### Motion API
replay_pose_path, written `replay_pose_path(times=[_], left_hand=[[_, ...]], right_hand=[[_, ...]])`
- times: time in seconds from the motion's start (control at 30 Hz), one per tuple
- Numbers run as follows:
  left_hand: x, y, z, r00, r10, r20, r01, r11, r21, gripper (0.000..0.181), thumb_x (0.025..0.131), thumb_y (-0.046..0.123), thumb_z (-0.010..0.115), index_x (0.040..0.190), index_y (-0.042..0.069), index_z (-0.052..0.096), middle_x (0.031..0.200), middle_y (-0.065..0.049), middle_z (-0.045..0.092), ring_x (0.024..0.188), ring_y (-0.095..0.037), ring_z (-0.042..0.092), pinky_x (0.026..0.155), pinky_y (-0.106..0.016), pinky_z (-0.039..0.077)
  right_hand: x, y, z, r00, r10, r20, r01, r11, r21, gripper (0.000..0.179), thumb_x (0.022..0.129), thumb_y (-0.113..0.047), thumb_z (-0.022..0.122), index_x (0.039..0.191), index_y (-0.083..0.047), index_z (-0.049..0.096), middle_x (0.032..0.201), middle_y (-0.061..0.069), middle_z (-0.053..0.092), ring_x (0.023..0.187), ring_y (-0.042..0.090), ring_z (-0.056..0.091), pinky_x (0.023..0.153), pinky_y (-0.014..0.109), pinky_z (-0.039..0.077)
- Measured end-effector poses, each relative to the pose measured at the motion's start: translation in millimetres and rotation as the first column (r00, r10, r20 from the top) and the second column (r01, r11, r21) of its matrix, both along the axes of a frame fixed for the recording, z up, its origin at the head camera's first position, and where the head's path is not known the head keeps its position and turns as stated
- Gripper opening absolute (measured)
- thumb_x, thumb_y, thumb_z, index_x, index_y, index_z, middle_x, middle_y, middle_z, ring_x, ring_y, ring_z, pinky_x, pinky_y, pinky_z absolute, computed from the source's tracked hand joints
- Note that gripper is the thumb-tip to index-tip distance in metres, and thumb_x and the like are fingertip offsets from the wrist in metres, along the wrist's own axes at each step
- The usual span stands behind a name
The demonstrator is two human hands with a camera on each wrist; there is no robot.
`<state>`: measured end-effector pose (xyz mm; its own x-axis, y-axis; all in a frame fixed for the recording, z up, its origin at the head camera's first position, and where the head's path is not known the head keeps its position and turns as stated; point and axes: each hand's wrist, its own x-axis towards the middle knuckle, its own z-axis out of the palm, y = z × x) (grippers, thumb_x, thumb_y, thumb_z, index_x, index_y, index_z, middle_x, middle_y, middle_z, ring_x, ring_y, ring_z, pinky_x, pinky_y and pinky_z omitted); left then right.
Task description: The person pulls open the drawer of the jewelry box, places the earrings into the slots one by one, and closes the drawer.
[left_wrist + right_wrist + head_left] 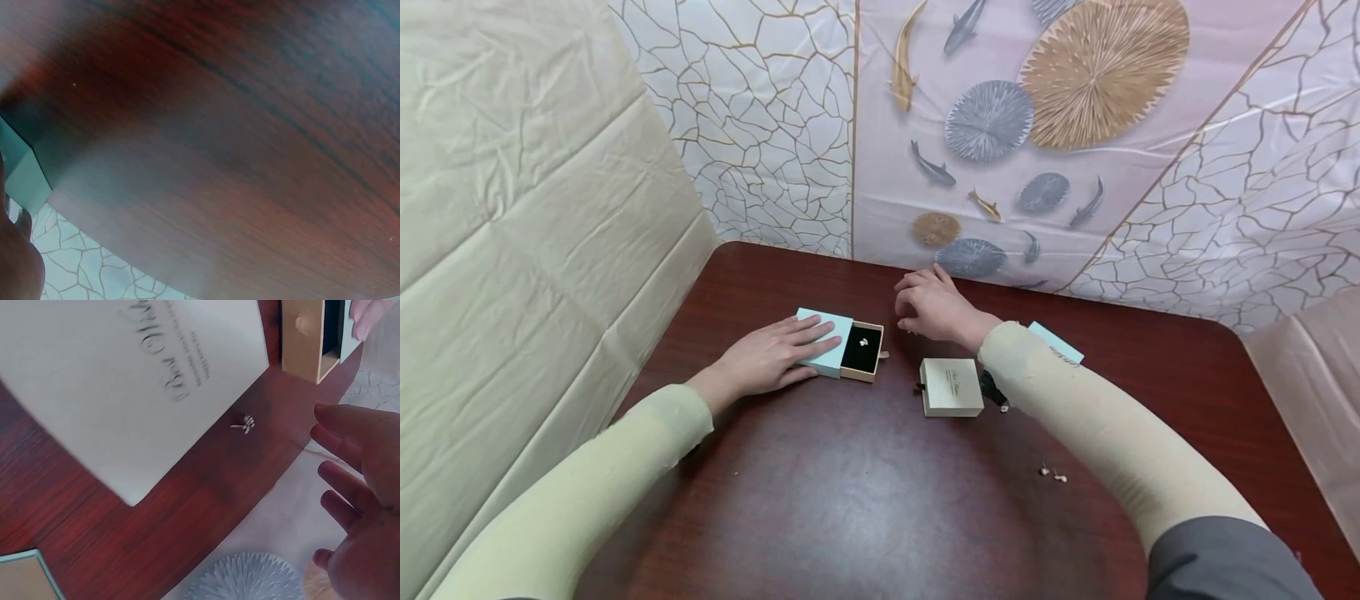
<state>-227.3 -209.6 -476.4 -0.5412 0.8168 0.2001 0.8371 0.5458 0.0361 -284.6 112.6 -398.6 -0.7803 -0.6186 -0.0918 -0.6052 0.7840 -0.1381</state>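
My left hand (767, 357) lies over the sleeve of a light blue drawer-style jewelry box (826, 367), fingers stretched across its top. The box's drawer (859, 354) is partly pulled out to the right, showing black lining with a small silvery earring (862, 342) on it. In the left wrist view only a corner of the blue box (31, 178) shows. My right hand (936, 307) hovers to the right of the drawer, its fingers loosely bent and holding nothing. Below it, a small earring (247, 424) lies on the table beside a cream box (125, 394).
The cream box (951, 387) sits in front of my right wrist, with a black piece (994, 390) beside it. A light blue box part (1056, 342) lies behind the right forearm. Small earrings (1060, 478) rest on the table (850, 500) at the right front.
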Motion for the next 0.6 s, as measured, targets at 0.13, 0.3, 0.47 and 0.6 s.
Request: replay_pose_path(times=[0.13,0.3,0.47,0.6], left_hand=[[-0.1,-0.2,-0.3,1.0,-0.004,-0.005,0.004,1.0,0.004,0.059,0.106,0.032,0.07,0.16,0.015,0.053,0.164,-0.013,0.05,0.153,-0.036,0.045,0.124,-0.053,0.038],[0.0,-0.4,-0.2,1.0,-0.011,-0.01,0.011,1.0,0.01,0.059,0.106,0.031,0.07,0.16,0.014,0.053,0.163,-0.013,0.05,0.152,-0.036,0.046,0.124,-0.054,0.038],[0.0,-0.3,-0.1,1.0,-0.01,-0.013,0.011,1.0,0.01,0.059,0.105,0.031,0.07,0.16,0.015,0.053,0.163,-0.013,0.05,0.152,-0.036,0.046,0.124,-0.054,0.038],[0.3,-0.3,0.0,1.0,-0.009,-0.012,0.009,1.0,0.012,0.059,0.105,0.031,0.07,0.159,0.015,0.053,0.163,-0.013,0.051,0.152,-0.036,0.046,0.123,-0.054,0.039]], right_hand=[[-2.3,6,-2.9,1.0,-0.007,-0.002,0.007,1.0,0.023,0.009,0.097,-0.021,0.08,0.095,-0.013,0.078,0.147,0.013,0.062,0.146,0.037,0.045,0.129,0.066,0.014],[-4.2,11,-6.1,1.0,-0.02,-0.001,0.02,0.999,0.038,0.009,0.097,-0.021,0.08,0.094,-0.012,0.079,0.146,0.014,0.063,0.145,0.038,0.046,0.129,0.066,0.015],[-6.5,15,-11.7,1.0,-0.023,0.005,0.022,0.999,0.048,0.007,0.097,-0.019,0.081,0.094,-0.013,0.079,0.144,0.013,0.064,0.144,0.038,0.047,0.129,0.067,0.016],[-7.9,18,-18.1,1.0,-0.013,0.001,0.013,0.999,0.053,0.007,0.096,-0.019,0.081,0.092,-0.014,0.078,0.142,0.013,0.065,0.143,0.039,0.047,0.128,0.068,0.018]])
